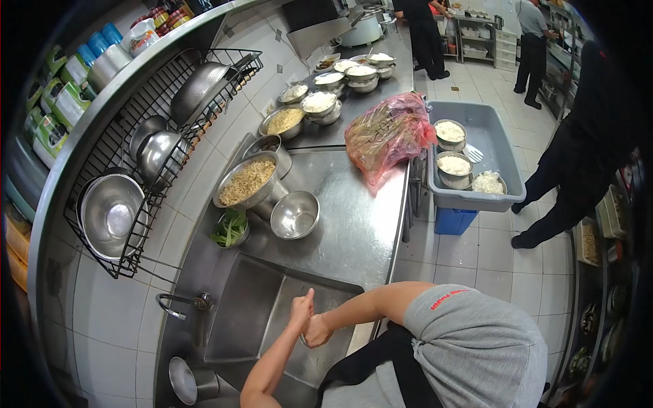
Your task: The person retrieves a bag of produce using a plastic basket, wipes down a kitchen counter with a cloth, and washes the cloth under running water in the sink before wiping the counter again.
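Note:
Over the steel sink (238,306), my two hands touch each other. My left hand (301,311) is mostly curled, with one digit sticking up; what its folded fingers hold, if anything, is hidden. Just below it, my right hand (317,331) has its fingers wrapped round my left wrist. A curved faucet (178,309) stands at the sink's left side. On the counter above the basin sit an empty steel bowl (295,215), a large bowl of brownish shredded food (249,183) and a container of green leaves (230,230).
A pink plastic bag (389,136) lies at the counter's edge, beside a grey tub (507,153) holding bowls of white food. More filled bowls (329,80) stand farther back. A wire rack (129,262) hangs at left. One person (571,143) stands at right, others farther off.

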A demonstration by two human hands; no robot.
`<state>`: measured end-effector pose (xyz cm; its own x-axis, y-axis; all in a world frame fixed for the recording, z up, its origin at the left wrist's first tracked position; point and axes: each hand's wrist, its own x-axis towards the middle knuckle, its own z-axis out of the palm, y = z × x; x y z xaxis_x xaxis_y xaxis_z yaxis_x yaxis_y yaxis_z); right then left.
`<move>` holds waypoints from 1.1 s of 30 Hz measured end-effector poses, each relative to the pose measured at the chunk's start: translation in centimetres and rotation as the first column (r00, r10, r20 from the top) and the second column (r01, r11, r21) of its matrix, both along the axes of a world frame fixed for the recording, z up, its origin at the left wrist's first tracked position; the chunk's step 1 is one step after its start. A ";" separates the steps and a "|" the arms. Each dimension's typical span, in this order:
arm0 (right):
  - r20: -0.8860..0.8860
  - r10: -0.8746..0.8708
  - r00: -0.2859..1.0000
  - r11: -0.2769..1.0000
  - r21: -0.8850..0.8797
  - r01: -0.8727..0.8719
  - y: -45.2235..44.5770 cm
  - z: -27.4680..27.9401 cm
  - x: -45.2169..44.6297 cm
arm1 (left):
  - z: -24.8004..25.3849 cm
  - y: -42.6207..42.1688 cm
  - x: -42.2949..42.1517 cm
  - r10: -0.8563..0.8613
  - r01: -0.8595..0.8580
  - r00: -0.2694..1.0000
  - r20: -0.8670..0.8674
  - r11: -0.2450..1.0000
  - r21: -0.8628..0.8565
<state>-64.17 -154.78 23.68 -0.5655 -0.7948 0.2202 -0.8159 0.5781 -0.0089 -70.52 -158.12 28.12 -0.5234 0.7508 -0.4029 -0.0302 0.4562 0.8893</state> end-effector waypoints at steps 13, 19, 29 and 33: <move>-0.002 -0.070 0.998 0.987 0.142 0.070 3.8 -2.4 4.5 | 0.8 5.3 7.8 -0.277 0.296 0.629 -0.727 0.949 -0.106; -0.001 -0.365 0.931 0.908 -0.219 0.356 11.4 0.8 12.7 | 3.0 12.7 13.8 -0.285 0.368 0.756 -0.590 0.929 0.023; 0.423 -0.868 -0.261 -0.328 -0.093 0.940 20.9 -10.3 54.5 | -1.2 21.8 23.7 -0.467 0.595 0.733 -0.494 0.792 0.136; 0.459 -0.401 -0.793 -0.755 0.324 0.570 12.3 -15.5 73.8 | -3.2 22.2 25.4 -0.505 0.573 0.774 -0.381 0.816 0.082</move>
